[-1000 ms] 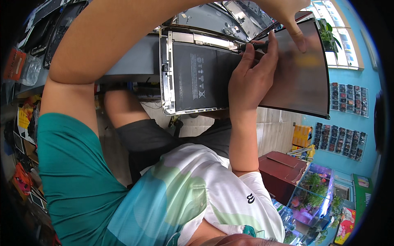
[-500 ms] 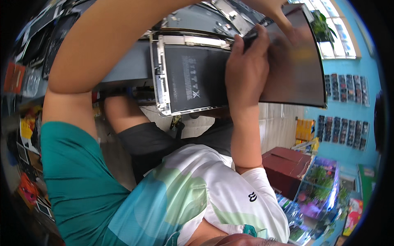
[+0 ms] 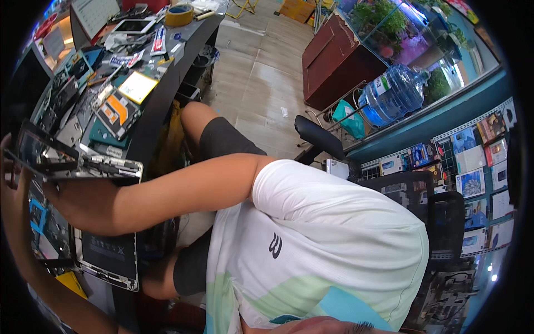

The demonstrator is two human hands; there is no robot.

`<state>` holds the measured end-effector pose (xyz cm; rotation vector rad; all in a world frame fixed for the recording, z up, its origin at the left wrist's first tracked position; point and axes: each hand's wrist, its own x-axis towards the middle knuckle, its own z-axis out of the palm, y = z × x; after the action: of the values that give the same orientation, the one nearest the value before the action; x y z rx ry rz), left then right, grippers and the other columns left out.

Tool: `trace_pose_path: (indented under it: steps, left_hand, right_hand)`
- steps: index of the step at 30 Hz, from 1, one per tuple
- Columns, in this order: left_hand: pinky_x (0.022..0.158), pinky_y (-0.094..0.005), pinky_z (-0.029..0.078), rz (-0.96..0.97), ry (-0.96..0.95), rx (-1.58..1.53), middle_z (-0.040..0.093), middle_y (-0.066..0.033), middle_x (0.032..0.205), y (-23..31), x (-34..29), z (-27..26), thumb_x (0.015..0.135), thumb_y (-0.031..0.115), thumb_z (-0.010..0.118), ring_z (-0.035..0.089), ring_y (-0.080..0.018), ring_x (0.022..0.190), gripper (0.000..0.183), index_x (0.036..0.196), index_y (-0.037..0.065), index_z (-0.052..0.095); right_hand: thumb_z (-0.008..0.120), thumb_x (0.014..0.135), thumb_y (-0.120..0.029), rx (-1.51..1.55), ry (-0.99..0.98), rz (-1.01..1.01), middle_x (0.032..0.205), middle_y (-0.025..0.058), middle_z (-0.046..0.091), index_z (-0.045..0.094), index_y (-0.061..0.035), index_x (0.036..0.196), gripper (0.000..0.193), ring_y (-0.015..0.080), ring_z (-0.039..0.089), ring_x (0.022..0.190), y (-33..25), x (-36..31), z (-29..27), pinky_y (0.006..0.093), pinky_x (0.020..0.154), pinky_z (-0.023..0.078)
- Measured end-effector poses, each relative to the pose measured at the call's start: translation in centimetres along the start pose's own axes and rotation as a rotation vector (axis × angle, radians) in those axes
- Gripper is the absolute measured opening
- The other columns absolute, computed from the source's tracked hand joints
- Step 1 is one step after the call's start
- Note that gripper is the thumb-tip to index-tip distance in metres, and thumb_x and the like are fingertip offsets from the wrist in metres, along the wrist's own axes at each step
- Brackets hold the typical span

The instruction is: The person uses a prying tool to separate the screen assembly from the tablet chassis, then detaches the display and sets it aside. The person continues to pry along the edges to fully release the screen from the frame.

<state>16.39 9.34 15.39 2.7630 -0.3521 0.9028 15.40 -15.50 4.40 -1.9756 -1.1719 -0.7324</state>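
An opened tablet body (image 3: 108, 250) with a black battery and a pale metal rim lies at the left, by the desk edge. Above it, a dark glossy panel (image 3: 41, 147), apparently the tablet's screen, stands tilted up. At the panel's outer edge, my left hand (image 3: 10, 175) is closed on it, partly cut off by the dark rim of the picture. My right forearm reaches across the tablet body and covers its middle. Of my right hand (image 3: 53, 192), only the back near the wrist shows below the panel; its fingers are hidden.
Parts crowd the desk: a drive with an orange label (image 3: 117, 111), a yellow-edged card (image 3: 138, 87), a tape roll (image 3: 179, 15). Beyond the floor stand a dark red cabinet (image 3: 331, 61), a water jug (image 3: 397, 94) and an aquarium (image 3: 384, 28). A chair armrest (image 3: 318, 136) is behind my right arm.
My view has swung to the right, so the tablet and both hands now sit at the far left. The screen panel appears at a steeper angle. My right fingers have gone out of sight.
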Motion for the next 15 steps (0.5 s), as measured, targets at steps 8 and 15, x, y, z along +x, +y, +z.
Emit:
trace_pose_path:
  steps: [8,15]
  left_hand:
    - [0.083,-0.0410,0.059,0.009,0.007,0.129,0.081,-0.0129,0.106,-0.2,-0.9,1.1,0.085,0.053,0.094,0.077,-0.0275,0.090,0.078,0.143,0.008,0.070]
    - [0.081,-0.0410,0.059,0.027,0.011,0.172,0.080,-0.0124,0.104,-1.4,-1.7,0.6,0.085,0.051,0.095,0.076,-0.0270,0.087,0.076,0.142,0.008,0.070]
  right_hand:
    - [0.064,0.089,-0.001,0.202,-0.157,0.064,0.104,0.0323,0.074,0.041,0.0186,0.151,0.069,0.0455,0.076,0.103,0.3,0.2,-0.7,0.0519,0.086,0.061]
    - [0.069,0.088,0.002,0.355,-0.252,0.047,0.098,0.0290,0.075,0.037,0.0165,0.150,0.071,0.0426,0.078,0.092,0.7,0.1,-2.3,0.0493,0.076,0.063]
